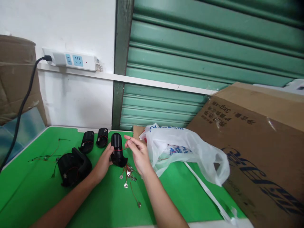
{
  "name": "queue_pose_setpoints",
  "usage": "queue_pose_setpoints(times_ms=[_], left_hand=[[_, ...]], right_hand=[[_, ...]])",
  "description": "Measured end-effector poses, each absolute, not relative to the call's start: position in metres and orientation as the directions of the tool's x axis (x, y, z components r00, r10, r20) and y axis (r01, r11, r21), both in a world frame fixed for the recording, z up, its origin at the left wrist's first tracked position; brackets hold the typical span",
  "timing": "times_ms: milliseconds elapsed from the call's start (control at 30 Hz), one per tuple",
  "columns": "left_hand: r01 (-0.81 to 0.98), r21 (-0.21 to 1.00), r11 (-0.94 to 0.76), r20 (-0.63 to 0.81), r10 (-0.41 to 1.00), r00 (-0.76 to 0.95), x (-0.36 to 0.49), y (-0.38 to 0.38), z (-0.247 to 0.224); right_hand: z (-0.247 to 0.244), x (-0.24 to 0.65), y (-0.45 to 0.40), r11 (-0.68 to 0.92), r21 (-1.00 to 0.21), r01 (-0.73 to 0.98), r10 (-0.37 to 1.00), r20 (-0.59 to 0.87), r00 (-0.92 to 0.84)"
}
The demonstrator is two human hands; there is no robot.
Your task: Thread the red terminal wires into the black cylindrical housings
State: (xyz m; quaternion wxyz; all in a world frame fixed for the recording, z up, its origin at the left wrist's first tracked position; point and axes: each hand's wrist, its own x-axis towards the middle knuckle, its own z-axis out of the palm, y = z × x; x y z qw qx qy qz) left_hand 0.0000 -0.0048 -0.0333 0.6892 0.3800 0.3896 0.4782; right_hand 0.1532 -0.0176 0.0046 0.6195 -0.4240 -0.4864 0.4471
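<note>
My left hand (104, 161) is closed around the side of a black plastic housing (117, 142), a rounded tube shape with a flared lower end, held upright over the green table. From the housing a thin red wire (123, 149) runs across to my right hand (139, 153), whose thumb and index finger pinch its end. Just below the housing lies a small pile of red and dark wires with metal contact tabs (128, 173). Nearer to me a single wire with a round tab (139, 204) lies on its own.
Left of my hands stand two similar black housings (87, 142) and a bulkier black cluster (73, 169). Loose wires (47, 156) lie farther left. A white plastic bag (185, 145) and a large cardboard box (256, 152) flank the right side. A power strip (71, 60) hangs on the wall.
</note>
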Motion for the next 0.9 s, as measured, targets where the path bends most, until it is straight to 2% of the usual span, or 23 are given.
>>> queue_pose_setpoints(times_ms=[67,133,233,367,500,600,700,800,900], left_hand=[[-0.35,0.901,0.256,-0.18,0.955,0.234,0.0,-0.005,-0.032],[-0.341,0.905,0.256,-0.18,0.954,0.238,0.0,-0.005,-0.031],[-0.329,0.907,0.263,-0.19,0.953,0.237,0.0,-0.004,-0.032],[-0.32,0.912,0.255,-0.189,0.956,0.224,0.001,-0.005,-0.03],[-0.306,0.919,0.249,-0.184,0.957,0.225,0.001,-0.007,-0.027],[-0.337,0.911,0.238,-0.174,0.962,0.209,0.0,-0.007,-0.028],[-0.44,0.876,0.197,-0.144,0.978,0.152,-0.001,-0.006,-0.029],[-0.541,0.829,0.142,-0.113,0.99,0.085,-0.001,-0.005,-0.027],[-0.562,0.823,0.088,-0.069,0.996,0.056,-0.002,-0.006,-0.024]], right_hand=[[0.006,0.153,-0.02,0.289,-0.956,0.055,0.95,0.294,0.108],[0.008,0.153,-0.023,0.356,-0.895,0.27,0.919,0.388,0.076],[0.01,0.152,-0.027,0.402,-0.801,0.444,0.889,0.457,0.02],[0.01,0.152,-0.029,0.376,-0.804,0.461,0.898,0.438,0.03],[0.006,0.153,-0.027,0.408,-0.768,0.494,0.878,0.478,0.019],[0.003,0.154,-0.025,0.403,-0.764,0.503,0.861,0.503,0.075],[0.003,0.158,-0.024,0.37,-0.823,0.432,0.869,0.471,0.154],[0.005,0.162,-0.023,0.363,-0.892,0.27,0.907,0.405,0.117],[0.003,0.163,-0.022,0.36,-0.893,0.271,0.91,0.4,0.11]])
